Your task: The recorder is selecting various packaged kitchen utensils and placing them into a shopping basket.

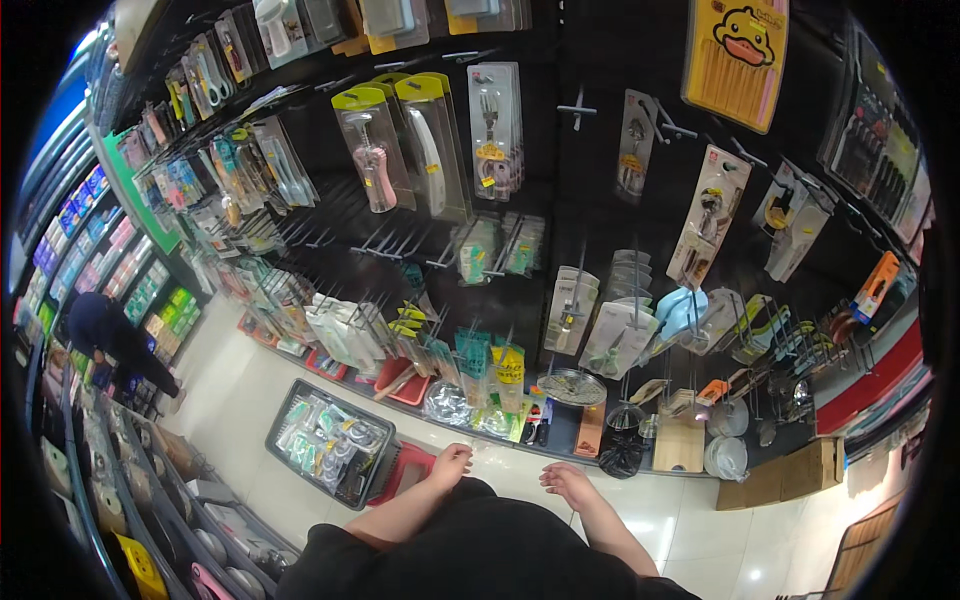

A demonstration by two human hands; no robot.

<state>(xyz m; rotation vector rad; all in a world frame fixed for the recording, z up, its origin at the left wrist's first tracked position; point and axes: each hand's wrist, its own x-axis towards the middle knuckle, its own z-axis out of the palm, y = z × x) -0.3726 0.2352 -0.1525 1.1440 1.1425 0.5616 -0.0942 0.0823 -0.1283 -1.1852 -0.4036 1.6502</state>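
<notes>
My left hand (452, 467) is held in front of my body, its fingers loosely bent and nothing visible in them. To its right, my right hand (568, 485) hangs in the air with the fingers apart, holding nothing. Neither hand touches the goods on the rack. Left of my left hand, a dark grey crate (380, 472) is filled with packaged goods (330, 437) in clear plastic. A red basket (408, 468) shows beside the crate, partly hidden by my left forearm.
A black display wall carries hooks with packaged forks (491, 125), a blue utensil (682, 312) and a yellow duck-print pack (737, 60). A wooden cutting board (679, 442) and cardboard box (785, 475) stand low right. Far left, a person (110, 335) bends by shelves.
</notes>
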